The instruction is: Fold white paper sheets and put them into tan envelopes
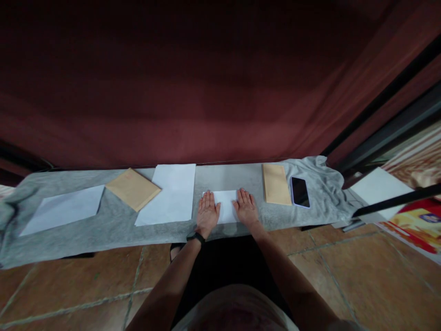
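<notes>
A small white sheet of paper, possibly folded, lies on the grey cloth in front of me. My left hand rests flat on its left edge, fingers stretched forward. On the right edge, my right hand lies palm down in the same way, also open. Both thumbs point inward over the paper. Just left of my left hand is a stack of larger white sheets. A tan envelope overlaps that stack's left side. Right of my right hand sits a pile of tan envelopes.
A phone lies beside the right-hand envelopes. More white paper is at the far left of the cloth-covered bench. A dark red curtain hangs behind. At right stand dark metal bars and a red-yellow box.
</notes>
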`<state>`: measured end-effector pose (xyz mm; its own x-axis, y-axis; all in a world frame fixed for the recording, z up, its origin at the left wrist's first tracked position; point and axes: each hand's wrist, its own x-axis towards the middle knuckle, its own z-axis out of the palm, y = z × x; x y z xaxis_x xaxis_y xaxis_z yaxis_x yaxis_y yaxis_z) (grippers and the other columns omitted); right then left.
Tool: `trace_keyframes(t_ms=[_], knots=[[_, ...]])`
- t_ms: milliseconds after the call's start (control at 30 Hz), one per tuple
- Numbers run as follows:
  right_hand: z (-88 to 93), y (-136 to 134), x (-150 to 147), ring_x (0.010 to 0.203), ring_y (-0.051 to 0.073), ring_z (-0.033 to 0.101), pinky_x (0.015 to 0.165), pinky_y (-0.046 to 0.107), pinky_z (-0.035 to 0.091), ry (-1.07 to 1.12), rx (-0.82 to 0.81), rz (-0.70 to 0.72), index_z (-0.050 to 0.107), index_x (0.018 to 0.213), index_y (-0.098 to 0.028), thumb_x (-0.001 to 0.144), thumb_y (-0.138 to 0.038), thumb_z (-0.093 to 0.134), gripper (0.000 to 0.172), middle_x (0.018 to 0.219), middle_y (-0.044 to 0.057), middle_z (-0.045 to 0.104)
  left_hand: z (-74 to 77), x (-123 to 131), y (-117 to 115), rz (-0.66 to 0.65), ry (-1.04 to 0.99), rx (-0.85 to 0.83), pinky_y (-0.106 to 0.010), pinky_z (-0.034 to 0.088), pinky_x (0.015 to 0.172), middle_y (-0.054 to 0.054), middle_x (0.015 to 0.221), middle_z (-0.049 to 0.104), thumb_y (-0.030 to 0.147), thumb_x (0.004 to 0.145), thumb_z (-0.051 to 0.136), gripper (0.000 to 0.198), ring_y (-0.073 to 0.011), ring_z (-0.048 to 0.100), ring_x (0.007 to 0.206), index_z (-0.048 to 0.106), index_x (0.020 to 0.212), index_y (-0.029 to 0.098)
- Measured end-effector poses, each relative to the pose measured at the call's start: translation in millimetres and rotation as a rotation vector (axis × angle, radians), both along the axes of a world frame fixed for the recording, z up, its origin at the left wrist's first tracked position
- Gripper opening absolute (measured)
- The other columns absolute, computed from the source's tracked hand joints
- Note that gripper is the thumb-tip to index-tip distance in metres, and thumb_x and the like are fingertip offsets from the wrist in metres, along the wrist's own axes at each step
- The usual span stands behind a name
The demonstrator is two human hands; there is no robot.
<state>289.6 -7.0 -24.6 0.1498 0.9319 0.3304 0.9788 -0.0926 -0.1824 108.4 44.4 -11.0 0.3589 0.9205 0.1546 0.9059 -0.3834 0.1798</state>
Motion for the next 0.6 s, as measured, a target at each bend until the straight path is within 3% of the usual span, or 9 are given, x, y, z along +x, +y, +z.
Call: trace_keyframes(t_ms=[200, 333, 500, 600], knots=[[-2.5, -7.9, 21.6, 0.143, 0.032, 0.045, 0.118, 0.051, 0.032, -0.013, 0.043, -0.037, 0.044, 0.152, -0.007, 0.106, -0.036, 0.033, 0.055, 0.154, 0.019, 0.049, -2.5, -14.3, -7.4, 0.008, -0.059, 0.054, -0.050, 0.028, 0.124, -0.021, 0.160, 0.036, 0.040, 0.104, 0.029, 0.064, -0.0299, 0.029, 0.153, 0.036, 0.154, 0.001], [3.3, -16.3, 5.6, 0.144, 0.032, 0.043, 0.118, 0.053, 0.032, 0.027, 0.074, -0.101, 0.041, 0.152, -0.002, 0.105, -0.031, 0.033, 0.056, 0.156, 0.023, 0.044, 0.2, -12.1, -26.8, 0.025, -0.082, 0.101, -0.052, 0.025, 0.125, -0.021, 0.162, 0.034, 0.035, 0.103, 0.030, 0.062, -0.0300, 0.027, 0.153, 0.034, 0.155, 0.002], [10.2, -34.6, -47.1, 0.148, 0.024, 0.039, 0.119, 0.044, 0.035, 0.089, 0.008, 0.184, 0.040, 0.155, -0.013, 0.107, -0.032, 0.031, 0.052, 0.160, 0.012, 0.043, 2.6, 7.2, -58.4, -0.200, -0.034, 0.068, -0.046, 0.025, 0.126, -0.014, 0.165, 0.030, 0.020, 0.100, 0.032, 0.059, -0.0242, 0.022, 0.155, 0.031, 0.158, 0.009], [7.6, -50.4, -50.9, 0.147, 0.024, 0.040, 0.121, 0.045, 0.032, 0.074, -0.003, 0.222, 0.039, 0.155, -0.013, 0.107, -0.035, 0.033, 0.053, 0.158, 0.013, 0.045, 0.1, 5.3, -65.8, -0.203, -0.014, 0.046, -0.046, 0.026, 0.126, -0.015, 0.164, 0.032, 0.017, 0.098, 0.032, 0.059, -0.0242, 0.024, 0.154, 0.033, 0.157, 0.007]])
